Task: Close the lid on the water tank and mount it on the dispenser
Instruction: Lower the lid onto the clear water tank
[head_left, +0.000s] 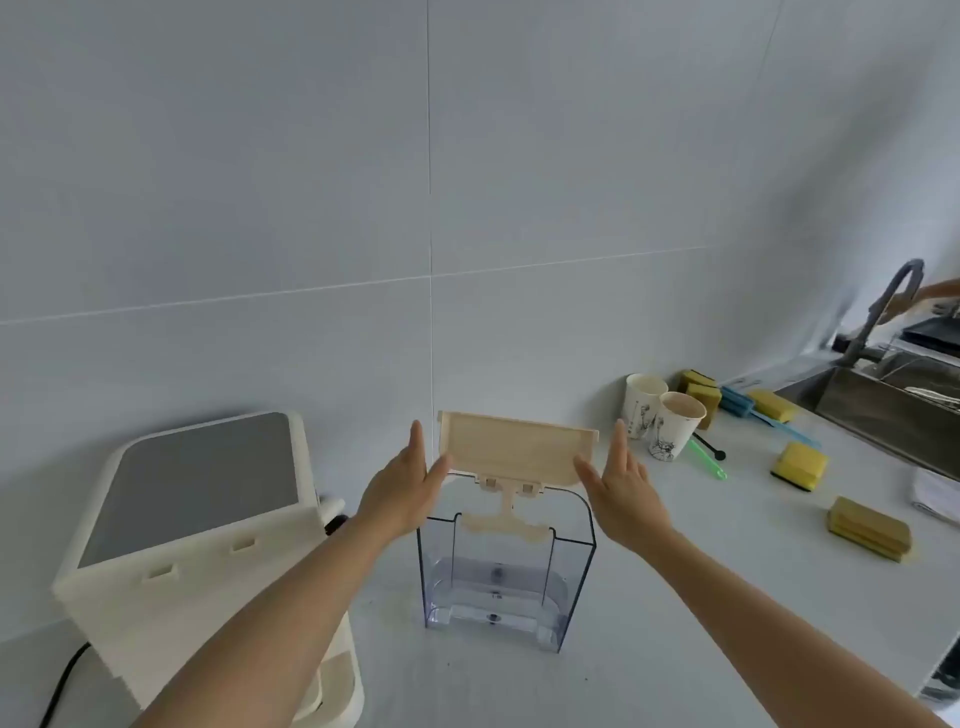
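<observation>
Lid (511, 449) up, hinged on clear water tank (506, 571) — left hand (408, 491) and right hand (621, 493) flat-open, thumbs touching lid ends, no grip. No legible labels — dispenser (197, 545) left.

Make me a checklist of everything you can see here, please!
Surface: white counter, a few small specks.
Job's things: clear water tank standing upright; its beige lid raised open; dispenser to the left, no tank on it.
Clutter: two paper cups, yellow sponges, blue brush, green stick.
Grippers: left hand and right hand open, flanking the lid; whether fingers touch it, cannot tell.
Cables: black cord beside the dispenser.
Surroundings: tiled wall, sink, faucet.
</observation>
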